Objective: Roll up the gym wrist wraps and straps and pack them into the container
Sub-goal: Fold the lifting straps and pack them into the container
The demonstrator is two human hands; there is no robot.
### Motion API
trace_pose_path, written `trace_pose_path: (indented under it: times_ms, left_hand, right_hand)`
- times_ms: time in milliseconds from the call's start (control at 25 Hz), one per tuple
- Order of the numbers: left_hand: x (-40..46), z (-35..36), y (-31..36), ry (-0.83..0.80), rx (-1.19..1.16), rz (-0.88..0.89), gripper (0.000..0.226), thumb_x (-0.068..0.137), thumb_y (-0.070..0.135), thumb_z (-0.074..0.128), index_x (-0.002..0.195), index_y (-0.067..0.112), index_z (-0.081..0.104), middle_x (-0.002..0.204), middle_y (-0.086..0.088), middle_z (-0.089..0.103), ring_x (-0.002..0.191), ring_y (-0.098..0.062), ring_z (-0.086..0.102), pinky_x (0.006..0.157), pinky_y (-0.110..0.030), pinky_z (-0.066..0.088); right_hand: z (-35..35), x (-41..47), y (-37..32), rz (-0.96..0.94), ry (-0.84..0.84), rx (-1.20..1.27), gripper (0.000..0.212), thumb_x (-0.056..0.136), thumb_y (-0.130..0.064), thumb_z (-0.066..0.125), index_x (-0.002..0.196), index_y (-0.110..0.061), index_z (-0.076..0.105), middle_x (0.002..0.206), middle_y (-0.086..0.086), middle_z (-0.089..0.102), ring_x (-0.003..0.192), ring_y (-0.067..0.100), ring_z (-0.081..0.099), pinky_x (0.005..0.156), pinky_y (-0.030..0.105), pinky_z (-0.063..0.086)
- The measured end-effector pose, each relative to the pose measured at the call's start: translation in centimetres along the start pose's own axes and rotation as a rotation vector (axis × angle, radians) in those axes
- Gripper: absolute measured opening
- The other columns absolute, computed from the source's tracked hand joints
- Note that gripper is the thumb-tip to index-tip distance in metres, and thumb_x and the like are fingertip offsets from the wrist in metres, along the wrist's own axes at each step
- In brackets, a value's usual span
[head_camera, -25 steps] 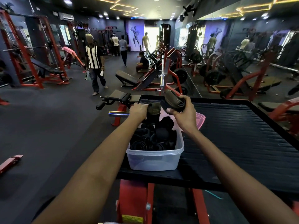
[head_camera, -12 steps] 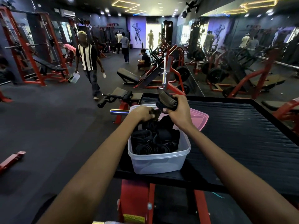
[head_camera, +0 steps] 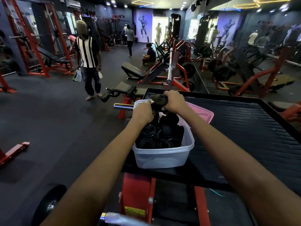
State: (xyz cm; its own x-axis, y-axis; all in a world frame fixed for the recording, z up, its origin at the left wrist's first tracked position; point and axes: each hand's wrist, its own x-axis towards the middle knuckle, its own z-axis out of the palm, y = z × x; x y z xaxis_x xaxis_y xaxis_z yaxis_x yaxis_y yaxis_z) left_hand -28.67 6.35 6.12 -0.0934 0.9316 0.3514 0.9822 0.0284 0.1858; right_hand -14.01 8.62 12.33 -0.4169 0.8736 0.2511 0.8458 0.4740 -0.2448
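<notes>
Both hands gripping one olive wrap (head_camera: 158,99) over far end of container: left hand (head_camera: 143,112) curling round its 8 o'clock side, right hand (head_camera: 174,101) clamping at 3 o'clock. Clear container (head_camera: 162,158) sitting w/ rolled black straps (head_camera: 160,136) inside, on black ribbed platform (head_camera: 244,131). Pink lid (head_camera: 204,112) lying at container's 2 o'clock, touching it. Person in striped shirt (head_camera: 88,53) walking at 10 o'clock, well apart.

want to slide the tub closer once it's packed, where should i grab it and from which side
Take the tub by its rim at the two long sides, coming down from above near the front corners. The rim flares out past the walls, giving fingers a lip to hook. The far end is taken up by both hands gripping a wrap, and the lid lies behind it.
</notes>
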Motion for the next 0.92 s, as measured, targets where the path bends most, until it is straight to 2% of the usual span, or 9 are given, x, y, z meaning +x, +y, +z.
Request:
trace_pose_path:
  times_ms: [80,200,280,360,480,680,760,840,920]
  left_hand:
    - [-0.3,-0.3,0.2,-0.029,0.087,0.034,0.036,0.082,0.026,0.054,0.113,0.007,0.054,0.114,-0.012,0.058,0.105,-0.031,0.057,0.093,-0.037,0.044]
    - [-0.5,-0.8,0.3,-0.006,0.142,0.061,0.04,0.084,0.023,0.058,0.117,0.002,0.049,0.122,-0.016,0.047,0.11,-0.033,0.048,0.092,-0.039,0.041]
    - [-0.7,-1.3,0.5,-0.008,0.085,0.05,0.037,0.082,0.021,0.058,0.113,0.002,0.052,0.118,-0.018,0.054,0.108,-0.033,0.053,0.093,-0.038,0.042]
    - [-0.8,-1.3,0.6,-0.016,0.042,0.034,0.028,0.08,0.017,0.054,0.104,0.004,0.056,0.107,-0.016,0.064,0.102,-0.033,0.06,0.093,-0.038,0.044]
    - [-0.8,-1.2,0.4,-0.008,-0.012,0.028,0.026,0.081,0.019,0.049,0.102,0.008,0.059,0.1,-0.013,0.068,0.097,-0.031,0.063,0.09,-0.039,0.045]
    - [-0.8,-1.2,0.2,-0.038,0.137,0.062,0.032,0.09,0.018,0.048,0.118,0.004,0.053,0.119,-0.017,0.058,0.113,-0.034,0.053,0.096,-0.039,0.039]
    - [-0.8,-1.3,0.1,-0.024,0.163,0.065,0.035,0.088,0.019,0.05,0.121,0.007,0.053,0.12,-0.015,0.057,0.114,-0.033,0.052,0.097,-0.039,0.038]
    - [-1.0,-1.4,0.2,-0.041,0.159,0.046,0.037,0.087,0.019,0.052,0.122,0.009,0.053,0.121,-0.013,0.057,0.114,-0.032,0.051,0.101,-0.042,0.035]
    - [-1.1,-1.5,0.4,-0.047,0.157,0.003,0.037,0.087,0.018,0.053,0.124,0.012,0.053,0.123,-0.01,0.053,0.118,-0.032,0.048,0.107,-0.052,0.028]
  right_hand:
    - [-0.2,0.4,0.5,0.037,-0.038,0.041,0.041,0.066,-0.021,0.08,0.101,-0.006,0.064,0.108,0.016,0.066,0.103,0.032,0.06,0.081,0.031,0.046]
    - [1.0,-0.1,1.4,0.05,-0.074,-0.032,0.042,0.068,-0.029,0.08,0.101,-0.007,0.067,0.105,0.016,0.068,0.099,0.032,0.063,0.08,0.032,0.047]
    - [1.5,0.0,1.4,0.06,-0.139,-0.075,0.047,0.072,-0.038,0.076,0.105,-0.007,0.064,0.109,0.016,0.067,0.1,0.032,0.062,0.08,0.032,0.047]
    - [1.3,0.3,0.7,0.063,-0.162,0.013,0.06,0.077,-0.046,0.071,0.12,-0.009,0.053,0.119,0.017,0.06,0.108,0.035,0.057,0.087,0.037,0.046]
    - [1.6,0.5,0.0,-0.091,-0.044,-0.034,0.058,0.079,-0.033,0.07,0.129,-0.02,0.044,0.125,0.014,0.057,0.112,0.036,0.055,0.091,0.042,0.047]
    - [3.6,-0.3,-0.8,-0.093,0.023,-0.177,0.026,0.083,-0.018,0.06,0.108,-0.013,0.056,0.103,0.015,0.066,0.096,0.035,0.062,0.077,0.037,0.046]
    - [3.6,0.0,-0.6,-0.081,-0.024,-0.164,0.024,0.08,-0.021,0.063,0.102,-0.014,0.06,0.102,0.012,0.068,0.098,0.032,0.063,0.08,0.035,0.046]
    - [3.1,0.5,-0.2,-0.018,-0.135,-0.098,0.031,0.079,-0.023,0.067,0.108,-0.014,0.062,0.109,0.013,0.065,0.103,0.033,0.061,0.085,0.037,0.048]
    - [3.3,0.6,-0.1,0.006,-0.1,-0.133,0.026,0.084,-0.02,0.061,0.108,-0.013,0.065,0.111,0.014,0.062,0.103,0.034,0.059,0.085,0.038,0.049]
